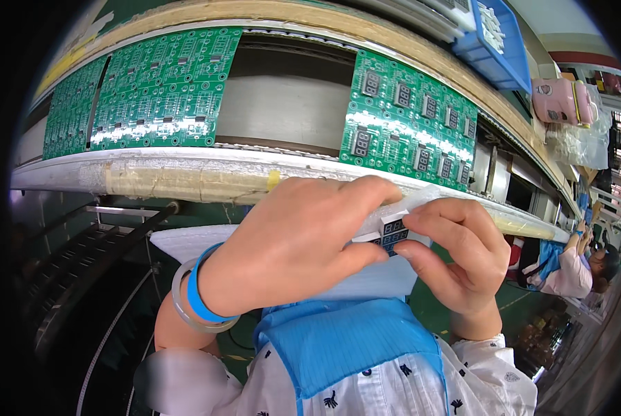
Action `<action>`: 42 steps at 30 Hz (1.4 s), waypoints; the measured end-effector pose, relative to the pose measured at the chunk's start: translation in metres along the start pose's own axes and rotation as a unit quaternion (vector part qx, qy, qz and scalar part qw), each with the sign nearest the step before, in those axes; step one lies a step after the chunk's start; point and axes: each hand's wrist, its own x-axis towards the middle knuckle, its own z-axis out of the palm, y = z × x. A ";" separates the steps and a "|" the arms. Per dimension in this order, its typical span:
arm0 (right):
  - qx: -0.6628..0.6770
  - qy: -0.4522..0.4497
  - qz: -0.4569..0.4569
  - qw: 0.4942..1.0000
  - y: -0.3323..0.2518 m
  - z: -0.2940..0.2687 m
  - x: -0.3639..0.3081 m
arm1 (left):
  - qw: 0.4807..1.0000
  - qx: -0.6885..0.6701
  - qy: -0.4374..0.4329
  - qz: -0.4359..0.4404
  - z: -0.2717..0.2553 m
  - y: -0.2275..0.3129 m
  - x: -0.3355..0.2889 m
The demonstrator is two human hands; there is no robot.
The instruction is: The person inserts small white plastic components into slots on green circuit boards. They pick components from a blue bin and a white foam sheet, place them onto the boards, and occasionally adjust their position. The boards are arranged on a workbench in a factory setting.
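Both my hands meet in front of the conveyor over a few black seven-segment displays (395, 239) with white edges. My right hand (459, 249) is closed in a pinch, thumb and forefinger at the right end of these displays. From the other side my left hand (300, 243) curls round them, its thumb at their left end; its palm and some fingers are hidden. Beyond my right hand lies a green circuit board panel (378, 125) with two rows of such displays standing on it. One spot in its near row shows bare board.
More green panels without displays (161, 90) sit to the left on the conveyor (282, 93), between its rails. A white foam sheet (185, 243) is under my hands. Far right are a blue bin (497, 52) of white parts, a pink bag (560, 101) and another person (574, 267).
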 end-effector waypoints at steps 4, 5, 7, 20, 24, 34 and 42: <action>-0.028 0.011 0.046 0.998 -0.007 -0.006 -0.006 | 0.999 0.029 -0.001 -0.016 0.009 0.014 0.005; -0.042 0.010 0.057 0.997 -0.008 -0.007 -0.008 | 0.999 0.035 0.001 -0.014 0.012 0.017 0.006; -0.071 0.006 0.078 0.994 -0.010 -0.010 -0.013 | 0.999 0.045 0.006 -0.010 0.021 0.023 0.006; 0.374 0.097 0.173 0.906 0.032 -0.028 -0.028 | 0.991 0.129 -0.013 0.032 0.023 0.025 0.003; 0.308 0.103 0.155 0.933 0.048 -0.019 -0.011 | 0.979 0.184 0.029 0.079 0.025 0.015 0.003; -0.020 0.009 0.021 1.000 0.063 0.008 0.021 | 0.967 0.227 0.084 0.084 0.029 -0.002 0.001; -0.094 -0.045 -0.025 0.994 0.059 0.010 0.035 | 0.959 0.237 0.109 0.113 0.031 -0.012 0.001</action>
